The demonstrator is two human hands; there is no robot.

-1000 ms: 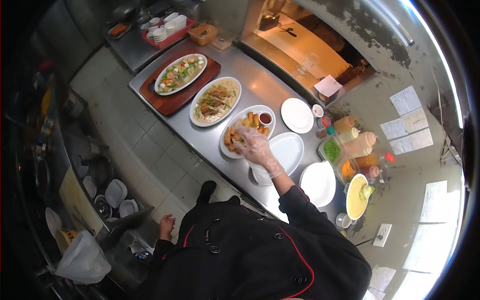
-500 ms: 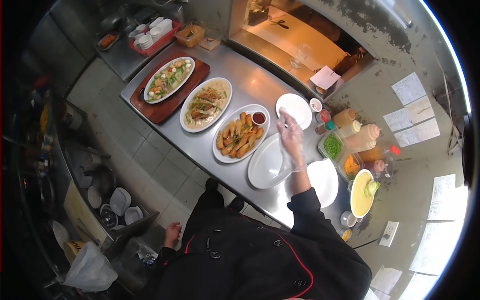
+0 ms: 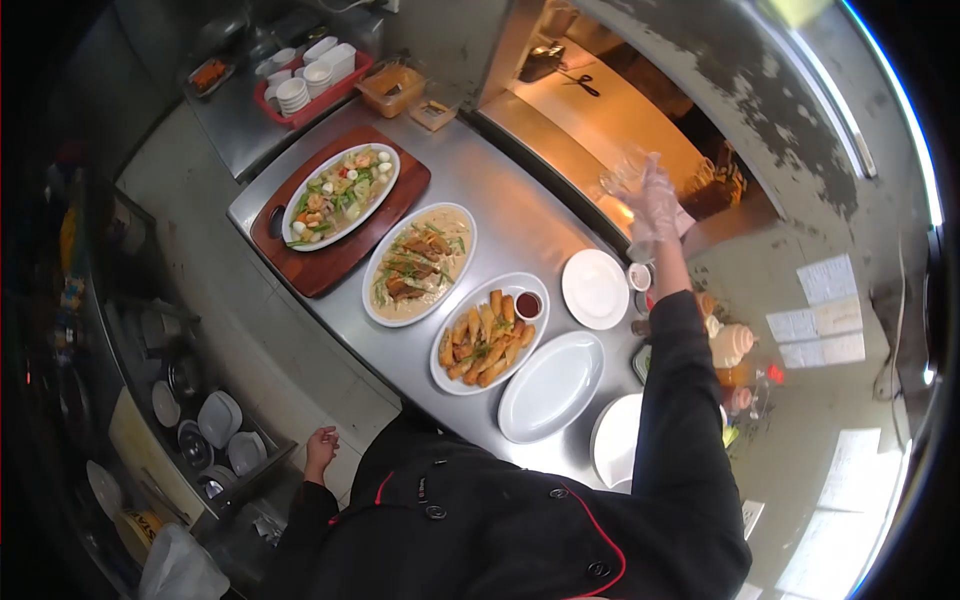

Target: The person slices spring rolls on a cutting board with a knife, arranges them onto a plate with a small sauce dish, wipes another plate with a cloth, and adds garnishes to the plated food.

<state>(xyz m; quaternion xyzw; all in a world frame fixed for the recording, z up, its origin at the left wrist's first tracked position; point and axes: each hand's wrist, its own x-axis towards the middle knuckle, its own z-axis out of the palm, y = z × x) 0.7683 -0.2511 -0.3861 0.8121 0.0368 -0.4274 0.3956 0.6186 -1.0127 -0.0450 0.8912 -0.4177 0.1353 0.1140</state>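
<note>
My right hand point(image 3: 655, 208), in a clear plastic glove, is stretched out to the pass window. Its fingers look extended, though slightly blurred. A clear drinking glass point(image 3: 622, 178) stands just beside the fingers; whether they touch it I cannot tell. Part of a pale paper slip point(image 3: 685, 222) shows behind the hand. My bare left hand point(image 3: 320, 447) hangs by my side above the floor, holding nothing, fingers loosely bent and apart. Below my right arm on the steel counter are an oval white platter point(image 3: 552, 388) and a round white plate point(image 3: 596, 289).
Fried rolls with red dip point(image 3: 487, 337), a creamy dish point(image 3: 424, 264) and a vegetable dish point(image 3: 342, 197) on a wooden board point(image 3: 310, 270) line the counter. Sauce bottles point(image 3: 732, 345) stand by the right wall. A red basket point(image 3: 320, 103) holds white cups.
My right hand has moved from above the oval platter up and away to the pass window. The view has shifted slightly. My left hand stays low at my side.
</note>
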